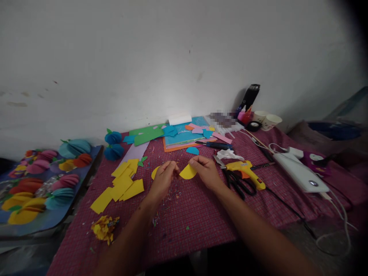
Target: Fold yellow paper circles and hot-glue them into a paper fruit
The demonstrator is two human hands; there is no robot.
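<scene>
Above the middle of the cloth-covered table, my right hand [204, 170] pinches a yellow paper half-circle [188, 172] by its upper right edge. My left hand [166, 175] is closed just to its left, with a rounded yellow paper piece [154, 172] showing beyond the fingers. My left fingertips are near the half-circle's left corner; whether they touch it I cannot tell. Left of my hands lie several yellow paper rectangles [122, 186], overlapping. A blue paper half-circle [192, 150] rests just beyond my hands. Black-handled scissors [237, 184] lie to the right of my right hand.
A yellow glue gun [244, 168] with a cord lies at right, near a white power bank [301, 172]. Coloured paper sheets [184, 134], a cutter knife [215, 145], paper cups [271, 121] and a black flask [250, 96] stand farther back. Paper fruits [27, 199] fill the left tray.
</scene>
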